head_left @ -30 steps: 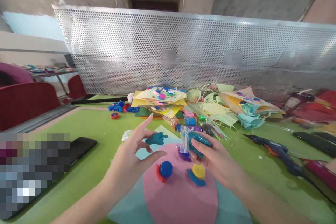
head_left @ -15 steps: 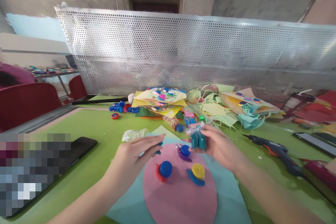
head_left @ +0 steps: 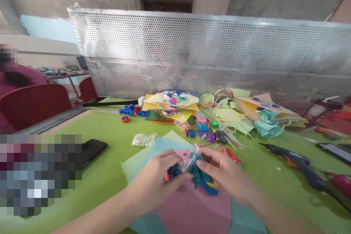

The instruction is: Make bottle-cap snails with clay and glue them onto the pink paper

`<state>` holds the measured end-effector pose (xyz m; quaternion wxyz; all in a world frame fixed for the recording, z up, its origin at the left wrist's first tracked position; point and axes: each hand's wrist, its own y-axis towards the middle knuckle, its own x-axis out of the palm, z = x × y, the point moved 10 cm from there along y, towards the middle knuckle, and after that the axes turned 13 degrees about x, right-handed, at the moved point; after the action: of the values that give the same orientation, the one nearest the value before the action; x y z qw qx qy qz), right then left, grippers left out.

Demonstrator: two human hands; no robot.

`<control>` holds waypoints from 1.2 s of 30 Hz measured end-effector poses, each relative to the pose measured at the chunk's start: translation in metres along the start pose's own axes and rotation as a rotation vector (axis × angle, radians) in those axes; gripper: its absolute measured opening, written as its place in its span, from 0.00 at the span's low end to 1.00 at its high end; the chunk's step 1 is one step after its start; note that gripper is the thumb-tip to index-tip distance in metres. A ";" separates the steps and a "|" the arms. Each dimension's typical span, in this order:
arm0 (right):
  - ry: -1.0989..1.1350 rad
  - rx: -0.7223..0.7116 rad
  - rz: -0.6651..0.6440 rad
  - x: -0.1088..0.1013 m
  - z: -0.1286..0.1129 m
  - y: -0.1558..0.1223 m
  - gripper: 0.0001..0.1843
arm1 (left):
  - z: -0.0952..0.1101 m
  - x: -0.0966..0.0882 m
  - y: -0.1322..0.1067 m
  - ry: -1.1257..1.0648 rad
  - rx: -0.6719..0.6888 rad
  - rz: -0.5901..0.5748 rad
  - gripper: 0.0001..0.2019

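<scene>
A curved blue clay strip [head_left: 209, 189] already lies on the rounded pink paper [head_left: 197, 212] while, above its far edge, the left hand [head_left: 157, 174] pinches an unplaced teal clay lump [head_left: 173, 170] and the right hand [head_left: 227, 171] grips a clear plastic bag [head_left: 192, 157] holding more.

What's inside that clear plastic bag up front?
Teal modelling clay shows inside the clear plastic bag. The right hand covers part of it, so what's behind there can't be seen.

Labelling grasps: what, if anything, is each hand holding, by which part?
Right hand: teal bag, by its filled body. Left hand: teal lump, grip spot hidden; can't tell if it also pinches the bag's top.
</scene>
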<state>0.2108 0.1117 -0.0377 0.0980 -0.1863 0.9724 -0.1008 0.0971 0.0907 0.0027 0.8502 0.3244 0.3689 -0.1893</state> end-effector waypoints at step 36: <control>-0.157 -0.134 0.564 -0.112 -0.016 0.004 0.20 | -0.039 0.004 -0.004 -0.454 -0.218 0.096 0.25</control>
<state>0.3083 0.1610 -0.0065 0.1846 0.0779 0.9797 0.0096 0.0779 0.1139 -0.0222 0.9492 0.1974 0.1707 -0.1757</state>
